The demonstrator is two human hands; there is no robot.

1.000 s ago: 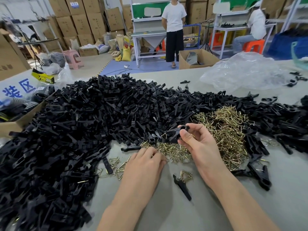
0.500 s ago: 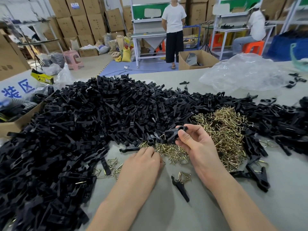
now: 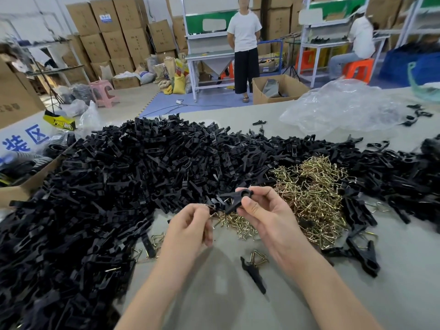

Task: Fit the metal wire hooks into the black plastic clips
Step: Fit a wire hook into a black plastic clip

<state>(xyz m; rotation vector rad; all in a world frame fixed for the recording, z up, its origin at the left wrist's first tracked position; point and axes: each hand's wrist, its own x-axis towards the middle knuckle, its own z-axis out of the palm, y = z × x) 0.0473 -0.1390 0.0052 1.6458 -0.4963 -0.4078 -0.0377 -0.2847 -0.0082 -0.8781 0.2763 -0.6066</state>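
Where piles part, left pinches hook, right clip.

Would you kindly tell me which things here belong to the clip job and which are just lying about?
Job: black clip in the right hand; wire hook pinched by the left hand; hook pile; clip pile.
Lying about: clear plastic bag; cardboard box at far left; pink stool.

Head-worn view, looking forward and down, close over table
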